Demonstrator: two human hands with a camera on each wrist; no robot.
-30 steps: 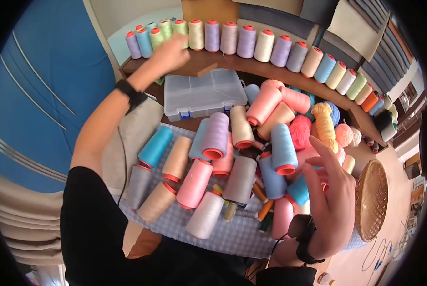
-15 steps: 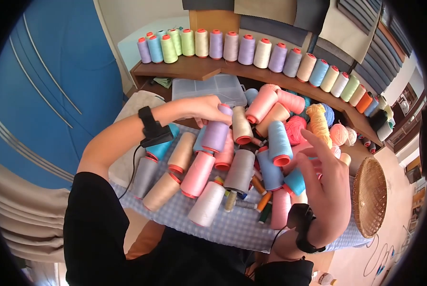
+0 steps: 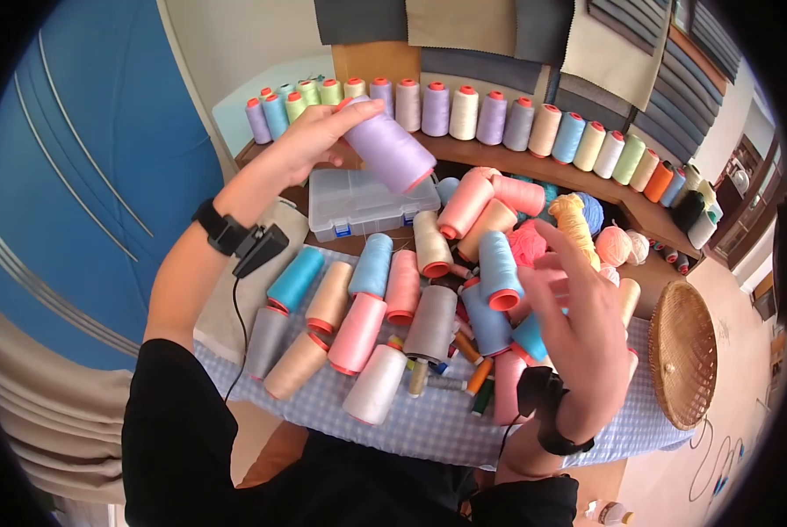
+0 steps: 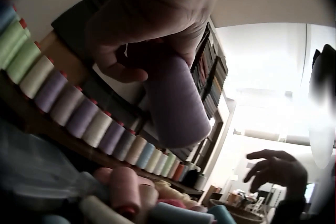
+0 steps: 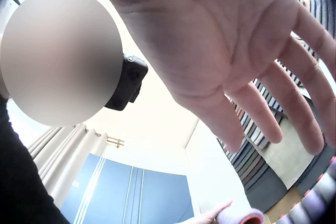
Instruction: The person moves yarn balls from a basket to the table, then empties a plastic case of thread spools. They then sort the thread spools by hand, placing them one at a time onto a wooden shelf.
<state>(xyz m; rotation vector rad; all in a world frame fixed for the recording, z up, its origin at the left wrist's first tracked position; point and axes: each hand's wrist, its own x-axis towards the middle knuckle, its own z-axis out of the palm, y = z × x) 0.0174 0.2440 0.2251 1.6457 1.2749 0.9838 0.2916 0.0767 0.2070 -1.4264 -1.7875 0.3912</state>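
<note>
The left hand (image 3: 310,140) grips a lavender thread cone (image 3: 392,147) by its narrow top, holding it tilted in the air above a clear plastic case (image 3: 350,206). Up close in the left wrist view, fingers curl round the top of the lavender cone (image 4: 176,103). The right hand (image 3: 578,329) hovers over the cones at the right of the cloth, its fingers relaxed and slightly bent, holding nothing. Under the hands, pink, beige, grey, white and blue cones, such as a pink cone (image 3: 358,334), lie on a checkered cloth (image 3: 411,442). In the right wrist view the right palm (image 5: 210,40) faces the camera.
A long row of upright cones, among them a cream cone (image 3: 465,114), stands on a curved brown shelf (image 3: 534,162). Yarn balls, including a yellow skein (image 3: 574,227), lie beyond the pile. A wicker basket (image 3: 683,356) stands at the right; fabric swatches (image 3: 617,53) hang behind.
The left hand has come down from the shelf row to the pile, taken hold of the lavender cone lying there and lifted it up and back. The right hand has stayed nearly still.
</note>
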